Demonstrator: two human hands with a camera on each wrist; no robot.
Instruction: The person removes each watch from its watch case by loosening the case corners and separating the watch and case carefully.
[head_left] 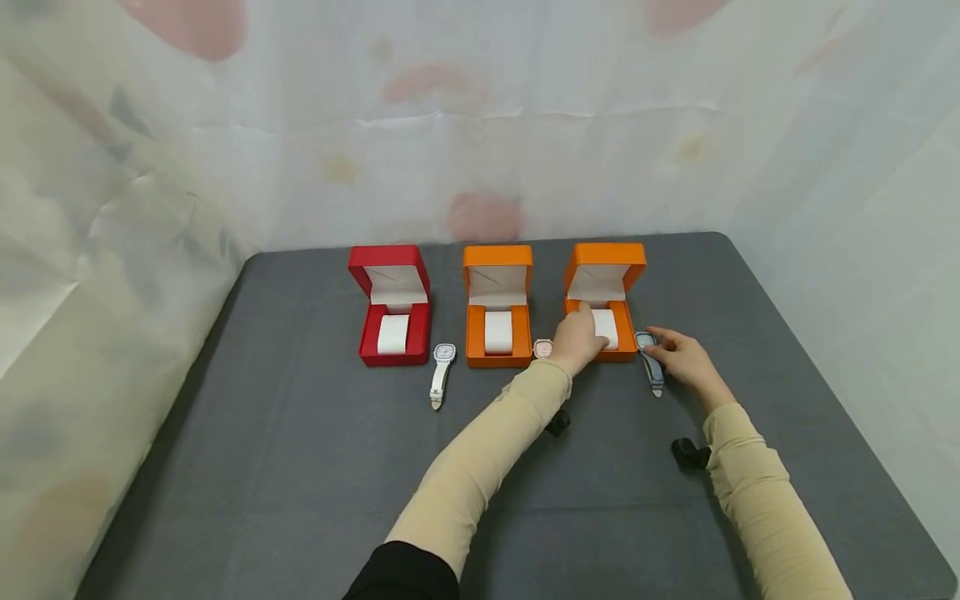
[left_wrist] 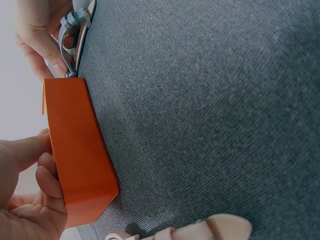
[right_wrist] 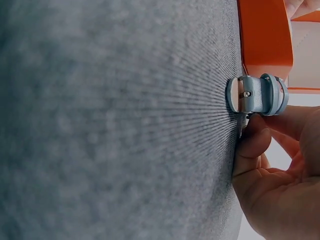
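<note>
A person's left hand (head_left: 577,340) grips the front of the rightmost orange box (head_left: 604,302), fingers curled around it, near the table's (head_left: 300,467) far edge. The right hand (head_left: 682,357) pinches a blue watch (head_left: 649,361) just beside the box, its strap running lengthwise from far edge toward near edge.

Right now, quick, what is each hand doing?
Left hand: grips the orange box.
Right hand: pinches the blue watch.
</note>
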